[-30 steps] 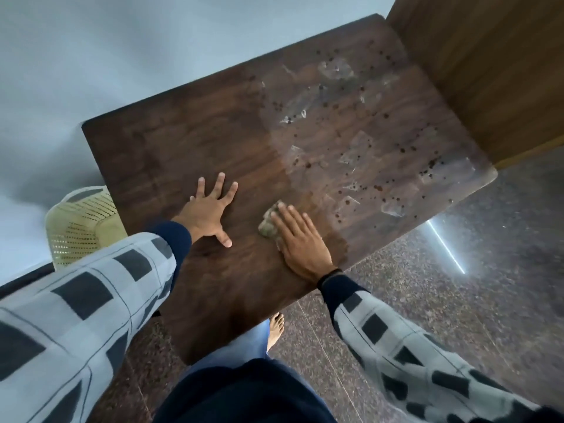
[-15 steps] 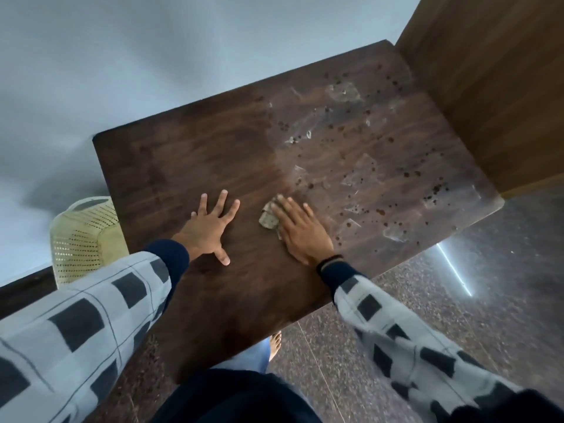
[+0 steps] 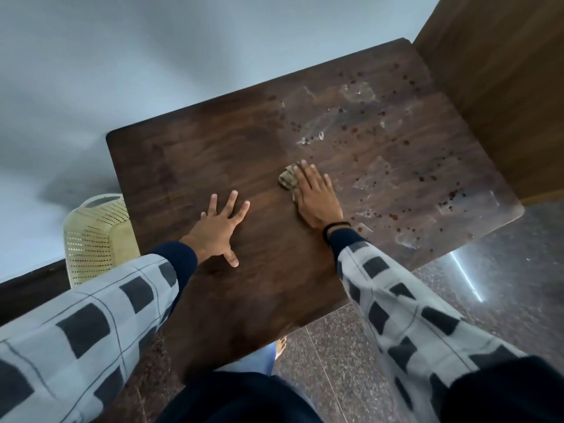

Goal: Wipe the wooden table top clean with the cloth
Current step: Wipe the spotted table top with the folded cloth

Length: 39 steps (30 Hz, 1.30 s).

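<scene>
Cloth point(image 3: 287, 178) being pressed onto table point(image 3: 195, 160) by right hand point(image 3: 317, 198) — fingers straight. Left hand point(image 3: 218, 232), 8 o'clock of cloth, being rested flat — fingers splayed, nothing held.

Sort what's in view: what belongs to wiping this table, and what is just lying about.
Belongs to the job:
table
spots on its right part
cloth
right hand, pressing flat on the cloth
left hand, flat on the table

Just lying about:
basket, left of the table
wooden panel, beyond the table's far right corner
</scene>
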Available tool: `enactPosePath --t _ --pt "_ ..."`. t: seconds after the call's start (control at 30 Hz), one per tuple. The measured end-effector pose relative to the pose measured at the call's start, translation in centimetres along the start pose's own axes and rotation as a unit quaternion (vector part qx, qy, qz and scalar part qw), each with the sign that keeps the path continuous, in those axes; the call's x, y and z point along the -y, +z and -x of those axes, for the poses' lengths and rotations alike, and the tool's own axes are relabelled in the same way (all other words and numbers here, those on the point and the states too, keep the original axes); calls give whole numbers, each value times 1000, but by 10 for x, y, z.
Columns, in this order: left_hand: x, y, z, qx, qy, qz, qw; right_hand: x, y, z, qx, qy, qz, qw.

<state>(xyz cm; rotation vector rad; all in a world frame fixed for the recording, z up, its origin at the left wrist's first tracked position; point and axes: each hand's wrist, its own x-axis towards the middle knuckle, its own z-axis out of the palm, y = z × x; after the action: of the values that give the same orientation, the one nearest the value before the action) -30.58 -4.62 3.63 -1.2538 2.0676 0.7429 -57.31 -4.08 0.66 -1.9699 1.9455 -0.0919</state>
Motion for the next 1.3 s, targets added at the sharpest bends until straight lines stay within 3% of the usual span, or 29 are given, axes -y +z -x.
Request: enactPosePath --t 0.1,0.2,0.27,0.4,0.47,0.63,0.9,0.97,1.1,1.13,1.3 --pt "0 1 1 2 1 -4 1000 18 4 -2 -9 43 -6 999" --pt "0 1 2 -5 2 -3 1000 18 16 31 24 -87 25 996" --pt "-1 0 2 -6 5 -3 1000 5 11 23 29 -123 37 991" --pt "-2 1 0 -3 8 0 1000 7 -4 -22 5 32 -13 999" --pt "1 -4 -5 -21 14 -6 1000 13 0 -23 1 46 -12 999" --pt "23 -58 -32 -123 -4 40 992 6 16 -6 -19 12 4 1000" --pt "47 -110 -79 -56 -99 113 987 -14 18 -10 11 -132 50 990" --pt "44 -111 -81 -53 -105 116 986 -15 7 -34 8 -106 46 993" --pt "44 -110 -79 -55 -105 117 986 22 15 -49 -51 61 -1 997" --pt "44 -111 -79 -53 -103 118 986 32 21 -43 -53 55 -2 997" --pt "42 -114 -80 -50 -109 124 985 9 17 -36 8 -180 42 983"
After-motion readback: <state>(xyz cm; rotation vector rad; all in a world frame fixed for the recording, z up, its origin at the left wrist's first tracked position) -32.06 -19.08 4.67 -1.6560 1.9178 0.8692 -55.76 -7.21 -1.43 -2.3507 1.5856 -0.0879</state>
